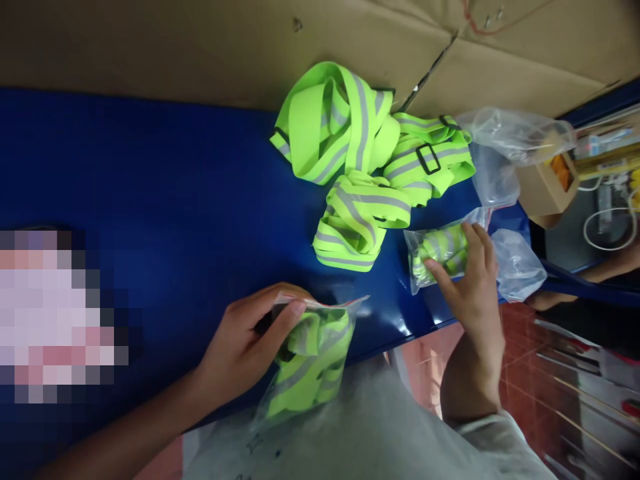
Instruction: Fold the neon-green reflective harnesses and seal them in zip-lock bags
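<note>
- Pinching with left hand (245, 343) the top edge of one filled bag (314, 367), by the front edge of the table (165, 200).
- Gripping with right hand (474, 287) another filled bag (434, 250) on the table, near loose yellow-green straps (361, 137).
- Probably at bagging step; next, calling for steady hold on both.

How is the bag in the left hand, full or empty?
Full: yellow-green strap shows through the clear bag that the left hand pinches, taking up most of it. Cannot tell whether its seal is shut.
</note>
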Demonstrator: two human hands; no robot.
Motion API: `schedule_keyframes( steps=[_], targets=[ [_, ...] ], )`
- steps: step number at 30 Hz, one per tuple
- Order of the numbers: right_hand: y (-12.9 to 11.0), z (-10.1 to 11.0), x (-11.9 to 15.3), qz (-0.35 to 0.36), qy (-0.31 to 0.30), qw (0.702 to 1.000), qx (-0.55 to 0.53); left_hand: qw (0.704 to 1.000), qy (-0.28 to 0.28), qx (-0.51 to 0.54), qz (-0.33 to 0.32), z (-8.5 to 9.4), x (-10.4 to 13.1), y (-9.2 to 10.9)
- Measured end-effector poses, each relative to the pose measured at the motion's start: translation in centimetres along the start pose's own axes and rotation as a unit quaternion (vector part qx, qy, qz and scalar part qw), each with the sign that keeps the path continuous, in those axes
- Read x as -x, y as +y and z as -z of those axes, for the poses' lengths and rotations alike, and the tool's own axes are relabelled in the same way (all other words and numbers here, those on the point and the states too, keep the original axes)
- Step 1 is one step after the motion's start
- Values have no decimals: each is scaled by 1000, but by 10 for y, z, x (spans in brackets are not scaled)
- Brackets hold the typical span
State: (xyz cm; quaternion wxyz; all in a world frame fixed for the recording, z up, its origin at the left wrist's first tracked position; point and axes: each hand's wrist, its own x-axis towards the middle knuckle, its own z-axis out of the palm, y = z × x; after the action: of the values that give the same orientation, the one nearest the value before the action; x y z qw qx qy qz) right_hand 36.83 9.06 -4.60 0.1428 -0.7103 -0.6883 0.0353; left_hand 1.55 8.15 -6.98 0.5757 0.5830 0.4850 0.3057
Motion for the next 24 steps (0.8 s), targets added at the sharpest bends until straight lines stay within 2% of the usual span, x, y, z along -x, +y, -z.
schedule_keyframes(
  steps=[3,6,9,12,14,15,16,18,20,21,23,24],
  targets=[
    [7,-11,-3,-22,-3,1000,1,1000,6,-3,4,-1,0,-2],
    [10,-14,-9,0,16,1000,-19,1000,10,-14,9,-2,-2,-3],
    [11,-1,-18,25,36,996,-78,999,11,-27,14,-3,-3,-3],
    [-8,26,-29,44,83,990,-103,999,10,-26,18,-4,-3,-3],
    [-40,45,-40,55,153,978,-130,1000,12,-21,19,-5,-3,-4],
    [-62,52,-48,68,167,972,-148,999,14,-21,20,-5,-3,-5],
    [-87,56,-56,85,154,971,-161,999,14,-25,18,-5,-2,-6],
    [-142,51,-76,186,70,964,-179,999,18,-39,11,-4,-2,-8],
    [-198,30,-98,260,-46,951,-158,998,19,-54,5,-3,-1,-9],
    [-223,15,-109,267,-97,950,-129,998,19,-57,3,-3,-1,-9],
    [-267,-19,-130,266,-149,950,-71,998,18,-54,3,-3,-1,-9],
    [-283,-35,-139,261,-155,951,-56,999,17,-48,2,-3,-1,-9]
  ],
)
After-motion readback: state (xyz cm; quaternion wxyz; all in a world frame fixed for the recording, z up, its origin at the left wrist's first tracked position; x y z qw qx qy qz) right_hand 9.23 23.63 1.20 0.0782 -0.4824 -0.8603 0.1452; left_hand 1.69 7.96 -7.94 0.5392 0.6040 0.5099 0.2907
